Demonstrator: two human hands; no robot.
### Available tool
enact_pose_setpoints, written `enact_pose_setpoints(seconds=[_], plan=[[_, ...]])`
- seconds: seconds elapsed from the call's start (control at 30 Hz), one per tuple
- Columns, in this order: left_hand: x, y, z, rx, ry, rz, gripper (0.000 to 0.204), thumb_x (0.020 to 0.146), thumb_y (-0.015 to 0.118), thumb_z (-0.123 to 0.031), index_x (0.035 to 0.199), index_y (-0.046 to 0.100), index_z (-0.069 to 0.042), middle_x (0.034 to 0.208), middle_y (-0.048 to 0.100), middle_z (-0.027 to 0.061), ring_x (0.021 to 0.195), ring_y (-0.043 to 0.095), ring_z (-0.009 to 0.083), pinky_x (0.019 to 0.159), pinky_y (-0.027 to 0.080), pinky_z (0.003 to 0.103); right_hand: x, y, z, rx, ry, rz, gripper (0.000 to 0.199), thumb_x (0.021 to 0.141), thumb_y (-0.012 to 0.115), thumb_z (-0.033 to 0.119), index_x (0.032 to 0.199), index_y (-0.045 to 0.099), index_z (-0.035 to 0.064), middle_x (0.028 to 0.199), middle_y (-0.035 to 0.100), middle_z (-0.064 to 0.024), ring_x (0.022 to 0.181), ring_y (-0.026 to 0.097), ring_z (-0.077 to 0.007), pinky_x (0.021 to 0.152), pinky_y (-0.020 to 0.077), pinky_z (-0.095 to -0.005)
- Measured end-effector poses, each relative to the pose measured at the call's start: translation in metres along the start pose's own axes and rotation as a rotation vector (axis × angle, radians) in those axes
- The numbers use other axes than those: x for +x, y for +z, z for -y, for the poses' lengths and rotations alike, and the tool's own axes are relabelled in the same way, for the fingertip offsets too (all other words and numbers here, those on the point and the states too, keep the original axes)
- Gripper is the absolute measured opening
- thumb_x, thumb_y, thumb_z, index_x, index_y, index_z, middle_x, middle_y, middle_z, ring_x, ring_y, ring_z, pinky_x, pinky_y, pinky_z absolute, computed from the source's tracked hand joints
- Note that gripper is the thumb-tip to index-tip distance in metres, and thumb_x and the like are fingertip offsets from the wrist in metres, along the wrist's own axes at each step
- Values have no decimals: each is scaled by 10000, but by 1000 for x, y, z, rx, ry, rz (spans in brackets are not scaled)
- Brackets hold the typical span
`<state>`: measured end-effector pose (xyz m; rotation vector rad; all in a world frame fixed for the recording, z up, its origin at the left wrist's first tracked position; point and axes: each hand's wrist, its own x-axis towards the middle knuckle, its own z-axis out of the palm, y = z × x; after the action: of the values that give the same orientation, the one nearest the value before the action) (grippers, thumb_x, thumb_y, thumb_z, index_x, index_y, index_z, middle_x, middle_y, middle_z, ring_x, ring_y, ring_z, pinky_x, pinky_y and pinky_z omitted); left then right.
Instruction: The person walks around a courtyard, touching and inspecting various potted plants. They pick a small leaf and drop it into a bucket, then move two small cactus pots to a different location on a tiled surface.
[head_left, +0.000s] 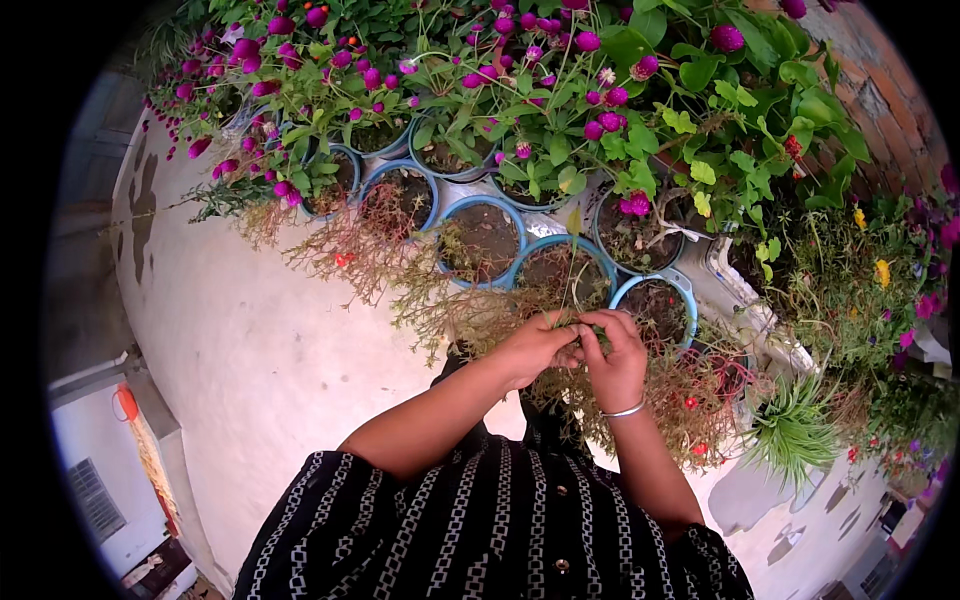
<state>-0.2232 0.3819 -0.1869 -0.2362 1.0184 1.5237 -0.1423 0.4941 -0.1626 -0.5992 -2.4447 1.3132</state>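
Observation:
My left hand [535,350] and my right hand [615,362] meet over the front row of flower pots. The fingers of both are closed in a pinch around a thin green plant stem [571,275], which rises from between them toward a pale leaf. Exactly how the fingertips grip it is hidden. A bracelet circles my right wrist. Just beyond my hands stands a blue-rimmed pot [600,252] with soil in it. Another blue-rimmed pot [690,305] is right of my right hand. Thin, trailing brownish-green plants [470,315] hang over the pot edges around my hands.
Several more pots, such as a soil-filled one [482,202], stand close together behind. Purple globe-shaped flowers [610,122] and dense leaves rise over them. A brick wall [890,110] is at the far right, a spiky green plant [795,425] at the right. Pale paved ground [240,340] lies left.

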Motion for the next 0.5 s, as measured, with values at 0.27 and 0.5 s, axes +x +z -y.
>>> enact_pose_setpoints(seconds=[0.27,0.5], plan=[[-104,-45,-2,-93,106,-95,313,948,420,-177,1228,423,-38,1206,455,83,1071,490,182,884,454,389,-37,58,85,-257,-312,136,325,729,597,28,1050,569,67,900,597,-110,810,591,-295,681,498,-368],[-186,-140,-9,-266,283,-225,240,954,354,-144,1146,473,-63,1135,520,93,1045,510,185,861,464,354,-68,159,168,-426,-481,285,383,752,530,64,1133,519,89,1067,535,-102,879,591,-288,719,510,-353]])
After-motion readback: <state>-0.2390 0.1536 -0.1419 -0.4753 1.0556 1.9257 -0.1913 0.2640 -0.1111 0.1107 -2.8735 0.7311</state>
